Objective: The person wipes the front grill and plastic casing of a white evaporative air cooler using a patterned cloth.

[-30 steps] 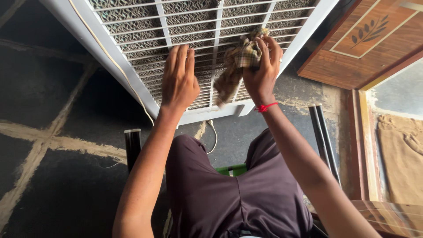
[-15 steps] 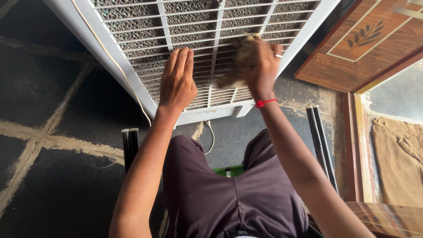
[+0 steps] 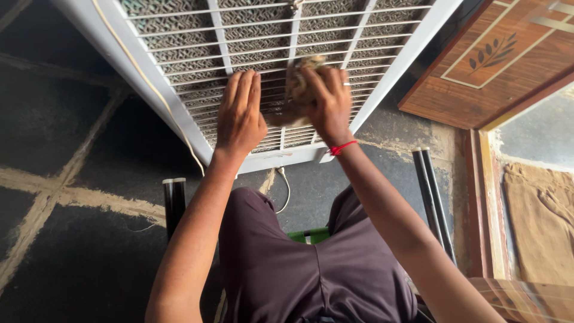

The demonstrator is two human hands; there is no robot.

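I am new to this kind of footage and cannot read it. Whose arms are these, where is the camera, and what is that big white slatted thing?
The camera sits on a person's head and looks down, so both arms are that person's own. The white slatted thing is the grille of a large white-framed box standing on a dark stone floor. The left hand lies flat on the slats. The right hand presses a checked cloth against them; it is blurred. A red thread circles that wrist. A wooden door stands at the right.
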